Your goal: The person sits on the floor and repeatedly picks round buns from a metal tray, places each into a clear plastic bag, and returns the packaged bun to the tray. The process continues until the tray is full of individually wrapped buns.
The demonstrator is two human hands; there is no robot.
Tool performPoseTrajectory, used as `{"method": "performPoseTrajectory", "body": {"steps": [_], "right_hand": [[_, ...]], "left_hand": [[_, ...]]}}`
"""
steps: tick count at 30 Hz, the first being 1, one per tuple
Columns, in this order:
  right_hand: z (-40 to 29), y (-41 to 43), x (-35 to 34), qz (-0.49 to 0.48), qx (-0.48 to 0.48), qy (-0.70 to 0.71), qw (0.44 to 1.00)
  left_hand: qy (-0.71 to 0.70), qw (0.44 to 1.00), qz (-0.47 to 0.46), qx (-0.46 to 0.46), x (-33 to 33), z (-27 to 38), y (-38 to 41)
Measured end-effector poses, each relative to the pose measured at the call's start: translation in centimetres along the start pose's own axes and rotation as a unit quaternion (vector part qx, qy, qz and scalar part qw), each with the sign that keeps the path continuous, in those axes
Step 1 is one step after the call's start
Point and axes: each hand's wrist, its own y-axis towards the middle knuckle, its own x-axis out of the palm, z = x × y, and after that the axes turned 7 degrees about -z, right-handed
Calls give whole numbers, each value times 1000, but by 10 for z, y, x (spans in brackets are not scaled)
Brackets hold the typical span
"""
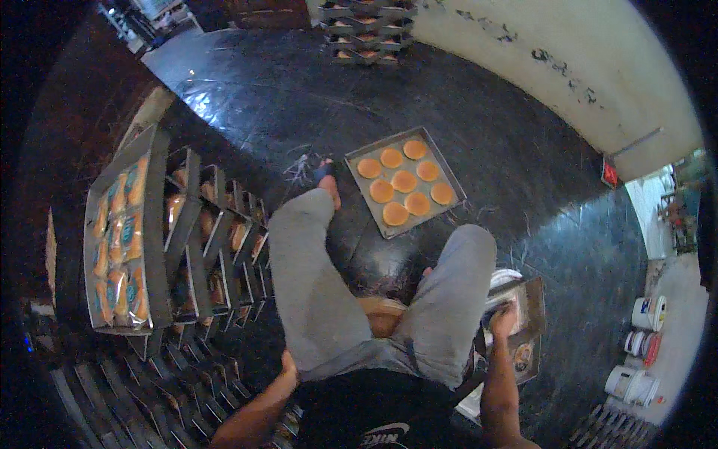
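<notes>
A square metal baking tray (383,224) with several round golden buns (404,181) lies on the dark floor beyond my knees. My right hand (503,321) is low beside my right thigh, over an open box or tray (537,303) that holds pale sheets or bags; a dark thing is at its fingers, too blurred to name. My left hand (289,367) rests by my left hip, its fingers partly hidden behind the thigh. I sit on a low seat, its round pale edge (381,306) showing between my legs.
Stacked trays stand at the left, the top tray (157,236) holding packaged bread (119,241). More stacked trays (367,33) stand at the far side by the wall (505,39). White buckets (631,385) stand at the right wall. Dark metal racks or trays (151,393) fill the lower left.
</notes>
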Motion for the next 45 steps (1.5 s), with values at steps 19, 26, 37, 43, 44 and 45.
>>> {"method": "performPoseTrajectory", "body": {"steps": [19, 26, 37, 43, 44, 45], "right_hand": [[-150, 31, -194, 146, 89, 301, 938], [-246, 56, -213, 160, 13, 429, 889], [-341, 90, -177, -320, -23, 518, 793], [-326, 263, -16, -377, -30, 468, 799], [-308, 278, 23, -395, -79, 358, 842], [-289, 287, 61, -411, -129, 243, 869]], "left_hand": [[285, 685, -367, 562, 332, 191, -200], [15, 833, -451, 319, 379, 167, -207], [45, 929, -222, 292, 253, 279, -88], [-204, 939, -243, 130, 272, 345, -23], [-250, 933, -239, 101, 280, 349, -5], [-205, 938, -248, 129, 285, 346, 11]]}}
